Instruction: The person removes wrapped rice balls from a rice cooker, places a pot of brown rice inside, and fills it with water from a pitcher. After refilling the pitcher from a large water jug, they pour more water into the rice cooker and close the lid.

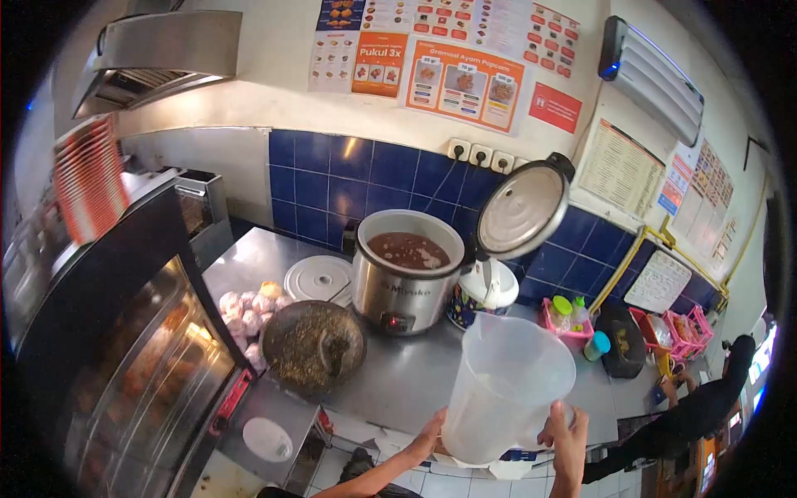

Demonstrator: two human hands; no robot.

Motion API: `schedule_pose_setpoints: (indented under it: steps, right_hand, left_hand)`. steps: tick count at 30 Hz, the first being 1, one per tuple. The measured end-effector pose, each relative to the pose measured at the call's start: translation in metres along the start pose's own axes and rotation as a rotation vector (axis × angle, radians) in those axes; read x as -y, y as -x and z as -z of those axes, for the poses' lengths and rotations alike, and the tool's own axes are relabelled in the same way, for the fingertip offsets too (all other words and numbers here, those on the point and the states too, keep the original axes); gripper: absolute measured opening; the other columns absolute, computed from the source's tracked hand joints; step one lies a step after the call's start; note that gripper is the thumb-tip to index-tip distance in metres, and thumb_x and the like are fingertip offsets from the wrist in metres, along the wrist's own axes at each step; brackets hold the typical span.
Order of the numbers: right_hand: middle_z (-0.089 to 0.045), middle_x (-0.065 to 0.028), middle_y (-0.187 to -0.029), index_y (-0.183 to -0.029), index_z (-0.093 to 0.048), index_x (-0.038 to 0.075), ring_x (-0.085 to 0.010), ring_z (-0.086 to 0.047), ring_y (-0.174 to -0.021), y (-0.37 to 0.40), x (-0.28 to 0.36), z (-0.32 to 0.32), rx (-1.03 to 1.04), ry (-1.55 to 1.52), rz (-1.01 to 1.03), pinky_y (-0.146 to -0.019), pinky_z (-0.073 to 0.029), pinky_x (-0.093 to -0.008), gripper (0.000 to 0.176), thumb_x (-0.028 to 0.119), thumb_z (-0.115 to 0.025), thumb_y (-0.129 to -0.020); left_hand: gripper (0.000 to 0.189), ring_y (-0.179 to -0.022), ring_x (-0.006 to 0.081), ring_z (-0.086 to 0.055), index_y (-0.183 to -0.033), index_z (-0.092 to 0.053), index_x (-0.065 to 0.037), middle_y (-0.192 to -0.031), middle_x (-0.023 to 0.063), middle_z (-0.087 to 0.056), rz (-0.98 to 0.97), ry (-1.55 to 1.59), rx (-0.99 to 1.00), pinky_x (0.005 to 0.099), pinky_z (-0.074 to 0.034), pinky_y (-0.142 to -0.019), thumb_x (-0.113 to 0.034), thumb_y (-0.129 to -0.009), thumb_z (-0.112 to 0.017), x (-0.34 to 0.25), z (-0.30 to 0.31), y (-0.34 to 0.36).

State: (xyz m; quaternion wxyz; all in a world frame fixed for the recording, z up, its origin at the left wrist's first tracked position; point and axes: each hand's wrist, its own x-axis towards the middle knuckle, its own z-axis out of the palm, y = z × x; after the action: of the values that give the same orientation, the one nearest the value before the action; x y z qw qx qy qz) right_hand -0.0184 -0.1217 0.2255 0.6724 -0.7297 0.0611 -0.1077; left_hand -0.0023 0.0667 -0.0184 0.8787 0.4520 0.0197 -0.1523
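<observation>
A large translucent plastic jug is held up in front of me, above the edge of the steel counter. My left hand supports its lower left side. My right hand grips its right side near the handle. The jug looks empty. Beyond it stands an open rice cooker holding dark brown liquid, its lid tilted up to the right.
A dark pan of crumbs, wrapped pink-white packets and a white lid lie to the left. A glass warming cabinet fills the left side. Pink baskets and another person are on the right.
</observation>
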Motion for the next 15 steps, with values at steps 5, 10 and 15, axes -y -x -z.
schedule_pose_setpoints:
  steps: [5,10,15]
  right_hand:
    - [-0.052,-0.0019,-0.056,-0.087,-0.063,-0.005,-0.0081,-0.048,-0.044,-0.124,0.058,-0.095,0.183,0.367,0.196,-0.039,-0.039,-0.0246,0.034,0.029,-0.068,-0.087]
    - [-0.057,-0.0023,-0.059,-0.081,-0.064,-0.004,-0.0078,-0.050,-0.044,-0.208,0.124,-0.186,0.350,0.581,0.267,-0.039,-0.039,-0.0251,0.036,0.031,-0.070,-0.086]
    - [-0.059,-0.0047,-0.059,-0.080,-0.065,-0.005,-0.0088,-0.053,-0.045,-0.263,0.161,-0.261,0.453,0.743,0.297,-0.039,-0.039,-0.0248,0.039,0.033,-0.069,-0.085]
  left_hand:
    - [0.074,-0.112,0.0319,-0.057,-0.149,-0.013,-0.022,-0.138,0.0157,-0.044,0.079,0.172,0.111,0.0470,-0.056,-0.080,-0.066,-0.093,-0.033,-0.089,0.023,-0.061]
    - [0.074,-0.101,0.0304,-0.059,-0.146,0.004,-0.021,-0.129,0.0182,-0.044,0.150,0.203,0.263,0.0494,-0.057,-0.081,-0.054,-0.097,-0.041,-0.150,0.031,-0.103]
    - [0.078,-0.098,0.0287,-0.058,-0.143,0.005,-0.020,-0.122,0.0174,-0.045,0.125,0.268,0.320,0.0492,-0.057,-0.079,-0.042,-0.096,-0.053,-0.181,0.029,-0.133]
